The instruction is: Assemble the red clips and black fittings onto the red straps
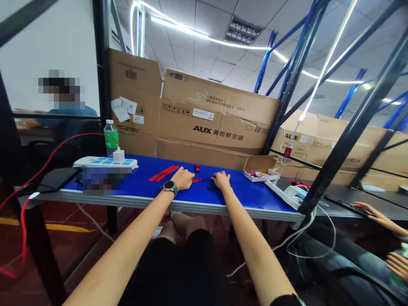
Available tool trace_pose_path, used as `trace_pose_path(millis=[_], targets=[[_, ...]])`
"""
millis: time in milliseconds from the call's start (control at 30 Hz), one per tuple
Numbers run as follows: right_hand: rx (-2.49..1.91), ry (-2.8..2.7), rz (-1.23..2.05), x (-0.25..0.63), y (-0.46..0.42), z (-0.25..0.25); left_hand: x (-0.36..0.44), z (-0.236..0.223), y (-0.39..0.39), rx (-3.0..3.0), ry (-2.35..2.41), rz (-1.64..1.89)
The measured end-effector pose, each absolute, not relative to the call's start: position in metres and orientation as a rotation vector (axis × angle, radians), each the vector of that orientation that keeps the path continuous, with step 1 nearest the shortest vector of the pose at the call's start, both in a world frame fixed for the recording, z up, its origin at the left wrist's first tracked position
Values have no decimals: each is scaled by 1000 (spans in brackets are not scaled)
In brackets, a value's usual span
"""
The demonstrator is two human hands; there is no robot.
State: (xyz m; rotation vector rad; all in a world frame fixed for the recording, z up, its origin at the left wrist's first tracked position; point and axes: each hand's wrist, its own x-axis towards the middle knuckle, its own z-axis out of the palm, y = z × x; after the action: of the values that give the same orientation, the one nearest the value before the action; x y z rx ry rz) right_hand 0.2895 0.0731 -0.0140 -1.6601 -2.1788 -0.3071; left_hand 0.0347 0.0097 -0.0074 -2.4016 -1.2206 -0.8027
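My left hand (182,179) rested on the desk (197,197), fingers curled in; its underside was hidden, so I could not tell whether it gripped the short red strip (197,180) that showed just beyond its fingertips. My right hand (222,180) lay with fingers bent downward; whatever lay beneath its palm was concealed, and I could not establish a grip. A small black piece (210,188) near it was too small to identify. A pixelated patch (105,180) obscured items at the desk's left front. The co-worker's arm (379,219) on the right was cut off by the frame edge.

The desk top was blue with a pale metal front edge. Flat red straps (164,174) lay beside my left hand; a red-and-black piece (197,168) lay farther back, between both hands. A power strip (105,162) and a bottle (111,138) stood at left, an open box (255,177) at right. Cardboard panels (219,114) backed the desk beneath lit strips (219,41).
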Motion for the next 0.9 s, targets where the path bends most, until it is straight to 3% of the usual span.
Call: trace_pose_path(millis=[333, 600, 700, 900], targets=[[-1244, -2075, 0, 286, 83, -7, 41, -8, 9, -2486, -1099, -748], [-1558, -1723, -279, 297, 58, 2, 39, -9, 14, -2436, -1111, -635], [-1637, -1780, -89, 308, 53, 7, 40, -8, 14, -2411, -1088, -548], [-1105, -2432, 388, 315, 43, 24, 39, -3, 9, -2456, -1085, -493]])
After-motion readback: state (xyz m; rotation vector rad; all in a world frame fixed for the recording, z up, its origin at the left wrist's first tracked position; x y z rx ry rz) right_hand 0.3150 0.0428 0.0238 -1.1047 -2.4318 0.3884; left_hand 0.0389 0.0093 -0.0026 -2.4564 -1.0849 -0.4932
